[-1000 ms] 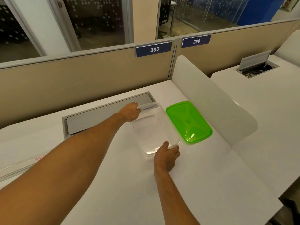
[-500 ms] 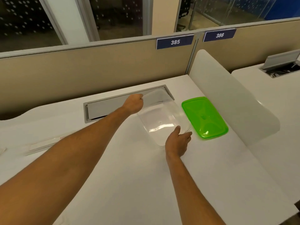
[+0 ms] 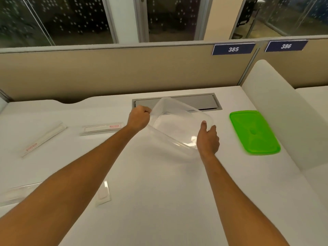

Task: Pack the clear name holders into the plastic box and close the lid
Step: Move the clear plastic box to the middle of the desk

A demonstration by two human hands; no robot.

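The clear plastic box is empty, lifted off the white desk and tilted. My left hand grips its far left rim. My right hand holds its near right corner. The green lid lies flat on the desk to the right of the box. Clear name holders lie to the left: one just left of my left hand, one further left, one at the near left edge, and one partly hidden under my left forearm.
A grey cable hatch sits in the desk behind the box. A white curved divider rises on the right, past the lid. A beige partition with labels 385 and 386 closes the back.
Both hands have lifted the box, turned it and carried it left and nearer, away from the lid. My view has swung left, bringing the name holders into sight.
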